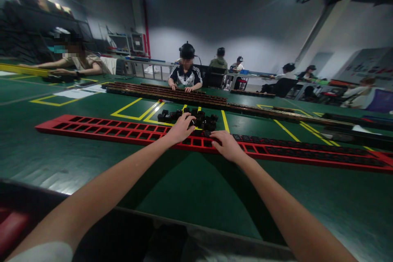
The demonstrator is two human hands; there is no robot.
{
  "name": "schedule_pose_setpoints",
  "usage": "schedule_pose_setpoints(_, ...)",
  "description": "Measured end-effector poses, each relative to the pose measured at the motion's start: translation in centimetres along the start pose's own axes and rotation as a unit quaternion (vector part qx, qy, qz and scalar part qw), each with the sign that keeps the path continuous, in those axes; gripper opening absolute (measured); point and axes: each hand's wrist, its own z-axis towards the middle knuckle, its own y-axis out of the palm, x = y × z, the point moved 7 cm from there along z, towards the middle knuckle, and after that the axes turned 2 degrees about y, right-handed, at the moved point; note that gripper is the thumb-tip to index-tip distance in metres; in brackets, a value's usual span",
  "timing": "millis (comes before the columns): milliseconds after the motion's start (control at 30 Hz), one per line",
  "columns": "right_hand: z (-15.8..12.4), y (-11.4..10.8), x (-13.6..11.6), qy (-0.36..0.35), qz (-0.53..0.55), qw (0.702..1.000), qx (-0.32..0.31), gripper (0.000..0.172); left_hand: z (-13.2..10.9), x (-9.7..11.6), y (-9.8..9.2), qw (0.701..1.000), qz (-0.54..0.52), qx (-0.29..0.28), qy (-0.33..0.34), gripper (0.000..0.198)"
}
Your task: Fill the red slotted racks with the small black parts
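Note:
A long red frame (123, 135) with two rows of square openings lies across the green table. Black square parts (251, 139) fill openings on its right side, while those on the left are unfilled. My left hand (181, 128) reaches over the frame's middle, its curled fingers at a pile of loose black parts (167, 116) just behind; what they hold, if anything, is too small to tell. My right hand (226, 144) rests on the frame, fingertips at a black part (207, 134) in the back row, thumb bent beneath them.
Long brown strips (168, 94) lie beyond the pile, where a person (186, 74) sits facing me with both hands on them. Another person (81, 63) reaches towards a yellow bar (24, 69) at left. White papers (78, 91) lie on the table.

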Motion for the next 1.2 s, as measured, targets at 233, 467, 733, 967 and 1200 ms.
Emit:
schedule_pose_setpoints(233, 0.1, -0.1, -0.2, 0.0, -0.004, 1.0, -0.008, 0.028, 0.1, 0.2, -0.8, 0.998, -0.057, 0.027, 0.02, 0.037)
schedule_pose_setpoints(467, 0.2, 0.1, 0.1, -0.012, -0.002, 1.0, 0.0, 0.028, -0.7, 3.3, -1.2, 0.995, -0.016, -0.008, 0.097, 0.036)
schedule_pose_setpoints(733, 0.1, 0.3, 0.4, -0.013, -0.003, 1.0, 0.007, 0.03, -1.2, 4.8, -1.3, 0.985, 0.006, -0.036, 0.171, 0.027)
schedule_pose_setpoints(967, 0.1, 0.5, 0.5, -0.019, 0.005, 1.0, -0.001, 0.03, -1.6, 5.5, -0.9, 0.977, -0.036, -0.1, 0.187, 0.028)
schedule_pose_setpoints(1200, 0.1, 0.5, 0.4, -0.023, 0.003, 1.0, 0.005, 0.03, -1.5, 5.4, -0.7, 0.982, -0.049, -0.104, 0.149, 0.009)
